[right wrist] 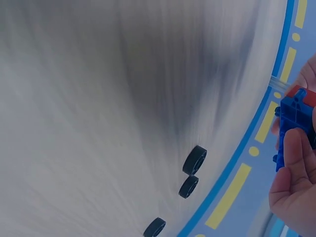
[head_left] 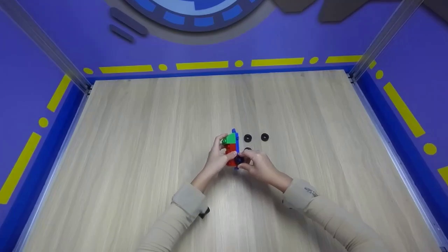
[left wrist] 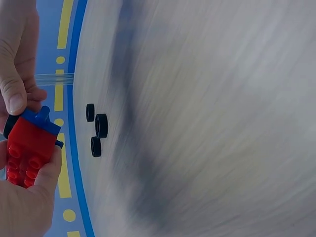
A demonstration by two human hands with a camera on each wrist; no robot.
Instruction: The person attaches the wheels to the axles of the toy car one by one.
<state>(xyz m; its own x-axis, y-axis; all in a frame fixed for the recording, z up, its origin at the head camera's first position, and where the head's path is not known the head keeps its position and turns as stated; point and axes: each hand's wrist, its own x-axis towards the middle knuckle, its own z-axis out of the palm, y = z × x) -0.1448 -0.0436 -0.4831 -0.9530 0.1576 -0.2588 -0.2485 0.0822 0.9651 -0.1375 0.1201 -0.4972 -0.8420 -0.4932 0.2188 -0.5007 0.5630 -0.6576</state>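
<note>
Left hand [head_left: 216, 159] first, at the centre of the head view, fingers and thumb clamped round the block toy [head_left: 231, 148]. And here's the right hand [head_left: 259, 163], just right of centre, thumb and finger together on a black wheel [head_left: 239, 160] at the toy's lower right side! Fully seated or not? Can't tell; the fingers cover too much.

The toy sits right between the two hands: one green block [head_left: 230, 139] at its upper end, a red section [left wrist: 32, 136] with round studs below that, one piece or several, no telling, and one blue base [head_left: 237, 141] along the right side.

Wheel-fitting looks to be the step in hand. What it seems to call for now: a firm grip on the left, a straight, square push from the right.

Just beyond, right of centre, the loose wheels [head_left: 247, 138]: two in plain sight, and a third wheel [head_left: 247, 149] peeking out half hidden behind the right hand. So the count is three loose, one at the toy, four in view; any on the toy's hidden side, can't say.

Farther up the frame, one wooden worktop [head_left: 175, 105] stretches to the purple back wall [head_left: 217, 50] with its yellow bars [head_left: 202, 65].
</note>
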